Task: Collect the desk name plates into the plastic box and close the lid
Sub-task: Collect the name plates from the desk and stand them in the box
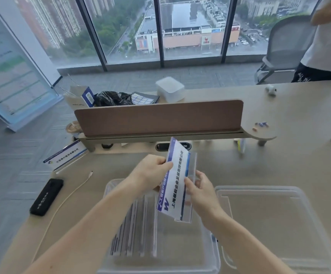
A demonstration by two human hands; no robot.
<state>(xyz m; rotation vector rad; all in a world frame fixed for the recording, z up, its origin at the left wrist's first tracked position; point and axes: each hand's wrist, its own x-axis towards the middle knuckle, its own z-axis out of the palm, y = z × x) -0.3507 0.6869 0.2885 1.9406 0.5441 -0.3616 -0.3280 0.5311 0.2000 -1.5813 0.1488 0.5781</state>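
Honestly, the name plate (177, 178) could easily be dropped or knocked into the row of plates (133, 230) already stood on edge in the left part of the plastic box (113, 181), since it's held tilted just above them and the clear acrylic looks slick. It's pinched on its left edge by the left hand (152, 171) and on its right by the curled fingers of the right hand (202, 191), with the lid (279, 224) lying just right of the box.

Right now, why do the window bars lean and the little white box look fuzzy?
Head view: the wide lens tilts the window bars outward; the white box is smeared, likely by head motion; the held name plate reads clearly; soft daylight, faint shadows.
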